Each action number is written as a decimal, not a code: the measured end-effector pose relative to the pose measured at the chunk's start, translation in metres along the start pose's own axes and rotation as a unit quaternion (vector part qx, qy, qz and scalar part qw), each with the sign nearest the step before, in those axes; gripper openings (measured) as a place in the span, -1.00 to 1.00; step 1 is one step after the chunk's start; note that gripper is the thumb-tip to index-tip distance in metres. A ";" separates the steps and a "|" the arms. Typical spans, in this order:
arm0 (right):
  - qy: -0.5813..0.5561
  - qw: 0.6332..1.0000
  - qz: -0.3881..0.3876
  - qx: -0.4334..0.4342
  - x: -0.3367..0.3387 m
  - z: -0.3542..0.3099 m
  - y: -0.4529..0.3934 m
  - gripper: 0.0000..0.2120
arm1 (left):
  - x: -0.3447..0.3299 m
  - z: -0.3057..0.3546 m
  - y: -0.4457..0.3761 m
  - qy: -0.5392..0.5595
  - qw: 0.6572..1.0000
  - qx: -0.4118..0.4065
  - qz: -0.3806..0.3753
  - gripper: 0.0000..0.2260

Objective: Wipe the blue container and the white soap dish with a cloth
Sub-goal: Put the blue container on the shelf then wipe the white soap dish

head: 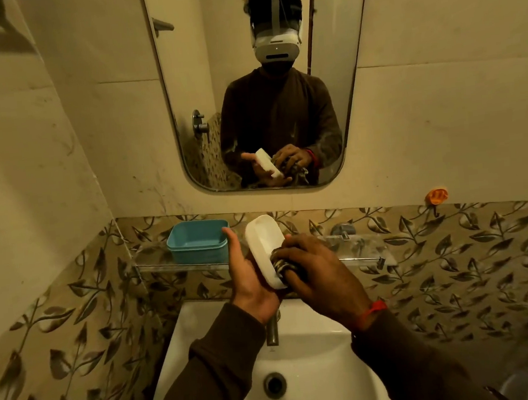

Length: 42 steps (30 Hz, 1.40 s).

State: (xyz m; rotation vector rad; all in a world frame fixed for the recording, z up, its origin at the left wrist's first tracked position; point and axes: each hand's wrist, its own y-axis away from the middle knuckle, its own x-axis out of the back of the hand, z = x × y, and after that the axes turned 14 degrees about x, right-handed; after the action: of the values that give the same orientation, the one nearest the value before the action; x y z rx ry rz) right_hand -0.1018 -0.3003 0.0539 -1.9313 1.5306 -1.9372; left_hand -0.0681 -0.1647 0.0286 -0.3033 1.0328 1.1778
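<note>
- Closest in, there's a white sink [205,348] with its drain [274,385] and a metal tap [272,328] at the back edge.
- Over the basin, the left hand [250,274] cradles the white soap dish [265,250] from underneath, thumb sticking up past the dish's left side, hollow side of the dish facing us.
- The right hand [322,274] is bunched tight around a dark cloth [283,266] and pushes it against the near right end of the dish.
- Behind that, a glass shelf [366,251] runs along the leaf-pattern tiles. The blue container [197,242] sits at its left end, lid off, nobody touching it.
- Further up, the mirror [182,79] shows the same hands and dish.
</note>
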 end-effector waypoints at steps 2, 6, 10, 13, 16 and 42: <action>-0.056 0.998 0.021 -0.031 0.002 -0.003 -0.006 -0.70 | -0.001 -0.004 -0.001 -0.018 1.000 -0.002 -0.012 -0.13; -0.094 0.987 0.099 -0.088 0.010 -0.005 -0.020 -0.67 | -0.005 -0.020 -0.006 -0.097 0.995 -0.007 -0.016 -0.16; -0.086 0.956 0.242 -0.140 0.009 -0.004 -0.027 -0.64 | -0.015 -0.032 -0.010 -0.096 0.995 0.018 0.008 -0.24; -0.062 0.953 0.258 -0.147 0.002 -0.006 -0.024 -0.71 | -0.012 -0.032 -0.011 -0.090 0.995 0.039 0.006 -0.33; -0.087 0.969 0.205 -0.111 0.007 -0.010 -0.021 -0.79 | -0.005 -0.024 -0.009 -0.079 0.996 0.045 -0.020 -0.33; -0.076 0.994 0.004 -0.080 0.042 -0.030 -0.024 -0.77 | -0.008 0.002 -0.001 -0.075 0.997 -0.003 0.002 -0.18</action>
State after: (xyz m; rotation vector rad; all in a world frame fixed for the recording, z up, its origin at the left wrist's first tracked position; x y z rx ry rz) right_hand -0.1205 -0.2946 0.1076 -2.0753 1.6928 -1.6672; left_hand -0.0664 -0.1684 0.0361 -0.2137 0.8987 1.1892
